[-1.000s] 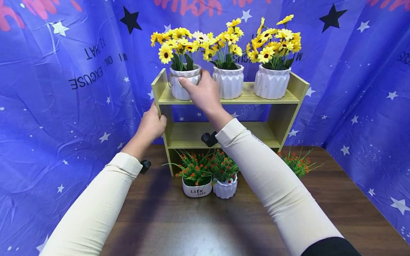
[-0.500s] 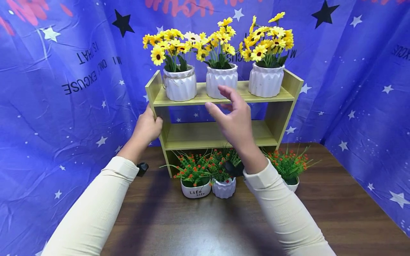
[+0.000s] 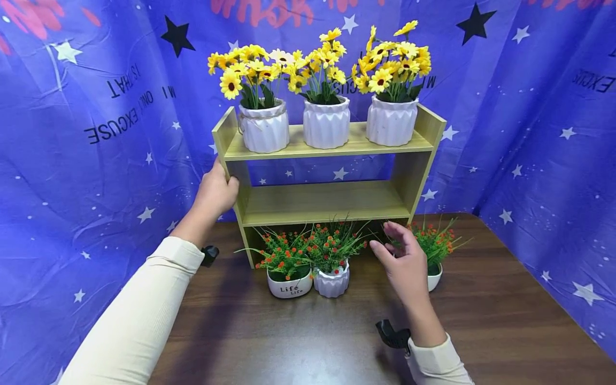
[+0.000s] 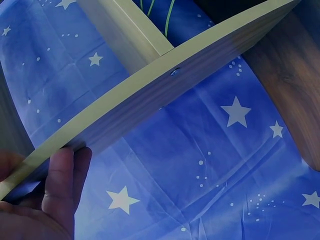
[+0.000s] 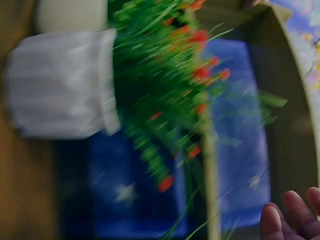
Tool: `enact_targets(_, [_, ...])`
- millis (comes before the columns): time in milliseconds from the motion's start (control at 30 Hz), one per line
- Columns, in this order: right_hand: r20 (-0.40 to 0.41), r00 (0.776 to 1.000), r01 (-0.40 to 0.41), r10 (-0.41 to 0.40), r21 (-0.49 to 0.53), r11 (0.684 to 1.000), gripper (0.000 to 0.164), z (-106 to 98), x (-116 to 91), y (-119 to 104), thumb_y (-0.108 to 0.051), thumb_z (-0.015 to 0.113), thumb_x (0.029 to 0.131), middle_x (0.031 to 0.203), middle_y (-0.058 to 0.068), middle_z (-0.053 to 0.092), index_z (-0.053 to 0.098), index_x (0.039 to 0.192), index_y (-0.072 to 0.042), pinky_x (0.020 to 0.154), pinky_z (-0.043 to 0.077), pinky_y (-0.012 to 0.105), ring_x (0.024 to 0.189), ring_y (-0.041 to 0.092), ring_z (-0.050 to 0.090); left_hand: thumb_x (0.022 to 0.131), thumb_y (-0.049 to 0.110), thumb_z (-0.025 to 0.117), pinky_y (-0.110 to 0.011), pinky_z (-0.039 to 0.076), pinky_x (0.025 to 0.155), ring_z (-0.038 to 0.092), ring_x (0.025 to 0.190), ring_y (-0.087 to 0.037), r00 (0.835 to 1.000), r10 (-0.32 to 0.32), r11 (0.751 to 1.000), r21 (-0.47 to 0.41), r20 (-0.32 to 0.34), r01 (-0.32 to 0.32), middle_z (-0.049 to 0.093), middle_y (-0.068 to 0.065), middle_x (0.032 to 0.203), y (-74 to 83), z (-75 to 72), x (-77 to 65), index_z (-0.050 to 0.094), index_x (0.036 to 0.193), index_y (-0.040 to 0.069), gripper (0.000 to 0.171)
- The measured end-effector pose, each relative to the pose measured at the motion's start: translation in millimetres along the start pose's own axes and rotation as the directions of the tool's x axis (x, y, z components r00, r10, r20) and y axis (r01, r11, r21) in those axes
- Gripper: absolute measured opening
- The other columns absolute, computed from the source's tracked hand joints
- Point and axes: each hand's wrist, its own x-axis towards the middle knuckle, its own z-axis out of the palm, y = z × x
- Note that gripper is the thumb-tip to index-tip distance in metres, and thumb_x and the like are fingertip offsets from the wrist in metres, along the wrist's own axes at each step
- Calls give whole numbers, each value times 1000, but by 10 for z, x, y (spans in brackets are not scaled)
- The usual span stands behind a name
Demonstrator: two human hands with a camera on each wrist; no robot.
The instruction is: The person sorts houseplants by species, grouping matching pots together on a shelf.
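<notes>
My left hand (image 3: 217,190) grips the left side panel of a light wooden shelf (image 3: 332,200); in the left wrist view its fingers and thumb lie on either side of the panel (image 4: 135,87). Low at the right, my right hand (image 3: 406,264) holds nothing, its fingers loosely bent. It overlaps part of a red-flowered plant in a white pot (image 3: 435,279). To its left stands a ridged white pot (image 3: 332,282) of red flowers, blurred in the right wrist view. Up on the top board sit three white pots of yellow flowers: left (image 3: 264,131), middle (image 3: 327,125) and right (image 3: 392,123).
Beside the ridged pot is an oval white pot (image 3: 290,287) lettered "Life", also with red flowers. Everything stands on a dark wooden table (image 3: 289,342). A blue curtain (image 3: 120,214) with stars hangs behind and at both sides. The shelf's middle board (image 3: 327,206) is bare.
My right hand has let go of the left yellow-flower pot and come down to the right, in front of the lower plants. The left hand keeps its hold on the shelf.
</notes>
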Motion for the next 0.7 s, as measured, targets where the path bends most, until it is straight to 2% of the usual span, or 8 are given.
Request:
enact_targets(100, [-4, 999, -33, 33, -101, 994, 52, -87, -95, 157, -16, 80, 84, 128, 10, 64, 59, 130, -2, 90, 49, 24, 119, 18, 57, 94, 10, 43, -59, 43, 95, 57, 113, -49, 1000, -4, 1000, -3, -5, 4, 60, -34, 120, -23, -25, -1, 39, 138, 0, 45])
enact_targets(200, [7, 999, -51, 53, -147, 988, 54, -167, -169, 285, -16, 82, 83, 126, 11, 64, 59, 130, -2, 91, 49, 23, 117, 19, 58, 95, 10, 43, -59, 43, 95, 57, 113, -49, 1000, -6, 1000, -5, -6, 6, 60, -34, 120, -35, -32, -5, 39, 139, 0, 45])
enact_targets(400, [41, 995, -78, 90, -237, 968, 55, -343, -305, 520, -16, 81, 83, 128, 17, 63, 58, 130, 2, 86, 44, 10, 115, 31, 60, 95, 10, 43, -59, 44, 94, 58, 111, -49, 1000, -9, 1000, 3, 5, 9, 60, -34, 119, -31, -19, -6, 38, 141, 0, 47])
enact_targets(500, [23, 994, -95, 106, -288, 953, 54, -431, -340, 615, -16, 81, 83, 127, 19, 63, 58, 129, 2, 85, 44, 11, 115, 32, 60, 94, 9, 43, -59, 45, 92, 59, 111, -49, 1000, 1, 1000, 3, 0, -1, 60, -34, 118, -20, -12, 0, 37, 141, 0, 48])
enact_targets(700, [-36, 983, -181, 180, -349, 920, 53, -620, -336, 741, -22, 79, 86, 127, 20, 63, 58, 129, 1, 82, 41, 8, 116, 30, 59, 94, 10, 43, -59, 44, 92, 58, 110, -49, 1000, 0, 1000, 7, 1, 0, 60, -35, 117, -12, 7, 9, 38, 141, 0, 48])
